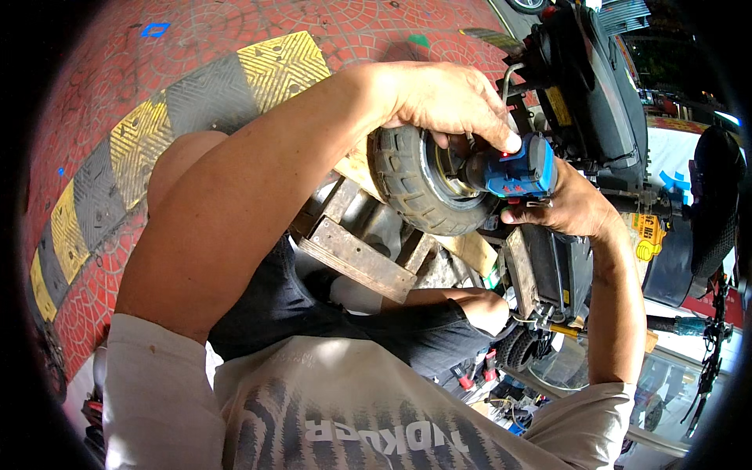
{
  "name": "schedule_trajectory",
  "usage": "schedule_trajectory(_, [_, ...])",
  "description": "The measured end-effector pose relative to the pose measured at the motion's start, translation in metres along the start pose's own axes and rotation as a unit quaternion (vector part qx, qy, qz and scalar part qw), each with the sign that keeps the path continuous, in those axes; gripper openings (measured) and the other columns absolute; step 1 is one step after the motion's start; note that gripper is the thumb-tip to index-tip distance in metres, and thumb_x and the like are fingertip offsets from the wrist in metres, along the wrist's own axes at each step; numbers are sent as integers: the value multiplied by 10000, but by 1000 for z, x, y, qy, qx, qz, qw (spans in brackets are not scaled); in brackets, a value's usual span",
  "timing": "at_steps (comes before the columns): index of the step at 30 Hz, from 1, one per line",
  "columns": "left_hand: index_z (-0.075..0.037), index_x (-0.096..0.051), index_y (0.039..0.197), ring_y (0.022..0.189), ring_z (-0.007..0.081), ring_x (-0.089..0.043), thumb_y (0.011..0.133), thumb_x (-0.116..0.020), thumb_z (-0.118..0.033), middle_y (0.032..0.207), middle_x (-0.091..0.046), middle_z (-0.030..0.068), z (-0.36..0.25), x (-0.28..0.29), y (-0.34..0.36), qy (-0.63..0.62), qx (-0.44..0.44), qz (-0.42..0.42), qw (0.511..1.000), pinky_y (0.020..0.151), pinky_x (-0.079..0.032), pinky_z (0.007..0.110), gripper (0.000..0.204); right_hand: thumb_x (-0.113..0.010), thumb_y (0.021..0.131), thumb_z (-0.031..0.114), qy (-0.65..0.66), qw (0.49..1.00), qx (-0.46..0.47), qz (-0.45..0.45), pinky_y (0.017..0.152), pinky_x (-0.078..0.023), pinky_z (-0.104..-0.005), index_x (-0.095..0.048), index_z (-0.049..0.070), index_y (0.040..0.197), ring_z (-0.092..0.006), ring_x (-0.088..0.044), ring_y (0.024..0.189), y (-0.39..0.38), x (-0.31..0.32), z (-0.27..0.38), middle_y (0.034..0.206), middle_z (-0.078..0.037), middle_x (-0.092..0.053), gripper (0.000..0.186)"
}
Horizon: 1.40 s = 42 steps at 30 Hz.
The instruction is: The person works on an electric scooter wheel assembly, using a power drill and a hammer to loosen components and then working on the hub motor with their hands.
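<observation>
A small wheel with a chunky black tyre stands in front of me, its metal hub facing right. My right hand is wrapped round a blue and black cordless impact wrench, whose black nose points at the hub. From above, my left hand reaches over the tyre. Its fingers are bent near the hub, and one fingertip touches the top of the wrench. What those fingers grip is hidden behind the hand and the tool.
Wooden slats lie below the wheel, between my legs. A dark scooter body stands close on the right. Left, a yellow and black speed bump curves across red paving. Tools and loose parts lie at lower right.
</observation>
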<state>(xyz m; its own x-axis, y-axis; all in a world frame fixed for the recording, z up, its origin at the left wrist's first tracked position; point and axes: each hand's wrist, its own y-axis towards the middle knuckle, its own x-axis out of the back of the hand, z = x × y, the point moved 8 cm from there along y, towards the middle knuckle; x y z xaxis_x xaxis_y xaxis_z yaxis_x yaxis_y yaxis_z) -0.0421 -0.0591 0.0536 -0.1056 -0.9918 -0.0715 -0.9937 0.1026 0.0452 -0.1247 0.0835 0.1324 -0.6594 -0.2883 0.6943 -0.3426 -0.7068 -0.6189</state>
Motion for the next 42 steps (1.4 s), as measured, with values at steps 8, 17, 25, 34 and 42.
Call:
schedule_trajectory(8, [-89, -823, 1280, 972, 119, -699, 1000, -814, -499, 1068, -800, 9, -3, -1, 1, 28, -16, -8, 999, 857, -570, 298, 497, -1030, 764, 152, -22, 999, -29, 7, 1084, -547, -384, -700, 30, 1336, -176, -706, 1125, 1, -1, -5, 1241, -90, -797, 671])
schedule_trajectory(17, [-99, -831, 1241, 945, 105, -693, 999, -832, -475, 1025, -788, -7, 1, 1, 2, 21, -35, -11, 999, 841, -576, 306, 448, -1011, 770, 143, -45, 999, -14, -5, 1033, -569, -377, -751, 28, 1241, -163, -725, 1039, 0, 0, 5, 1132, -91, -828, 550])
schedule_trajectory(25, [-134, -825, 1256, 926, 103, -700, 985, -817, -550, 1041, -794, -2, 3, -1, -1, 16, -1, -4, 1000, 831, -565, 303, 497, -1010, 781, 149, -15, 1000, 19, -17, 991, -577, -378, -759, 25, 1206, -176, -724, 981, -1, -2, 1, 1084, -77, -829, 509])
schedule_trajectory(34, [-140, -805, 1298, 901, 126, -722, 979, -797, -602, 1071, -803, 19, 6, -3, -4, -1, 31, 8, 999, 846, -593, 315, 562, -1040, 763, 149, -53, 998, -25, 19, 1078, -548, -384, -672, 41, 1363, -180, -689, 1155, 1, -2, -1, 1255, -72, -776, 713])
schedule_trajectory(42, [-103, -769, 1369, 915, 155, -741, 991, -759, -642, 1127, -806, 55, 6, -7, -5, 9, 35, 29, 999, 865, -617, 333, 658, -1008, 770, 142, -36, 999, 15, -13, 1021, -575, -396, -742, 19, 1234, -190, -739, 1037, -1, -3, -2, 1147, -120, -828, 549])
